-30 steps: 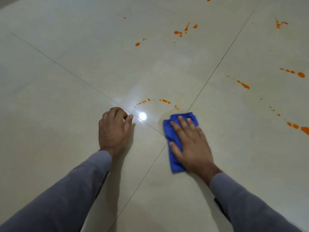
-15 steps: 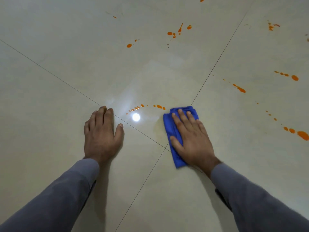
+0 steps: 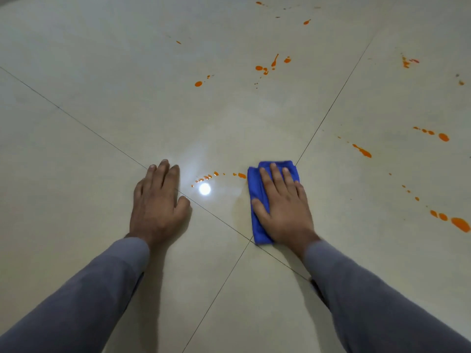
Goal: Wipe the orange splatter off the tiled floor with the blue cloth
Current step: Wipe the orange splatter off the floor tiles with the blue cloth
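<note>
Left hand (image 3: 158, 202) now flat on the glossy cream tiled floor (image 3: 76, 149), fingers straightened out from the curled knuckle prop a second ago, holding nothing, just bracing. Next right, short arc of small orange splatter drops (image 3: 215, 174) beside a bright lamp glare (image 3: 204, 189); arc is shorter than before, its right end wiped. Folded blue microfibre cloth (image 3: 256, 200) touches the arc's last drop, right hand (image 3: 283, 207) pressing on it with spread straight fingers. Far-right orange drips (image 3: 458, 222) untouched, so most wiping likely remains.
</note>
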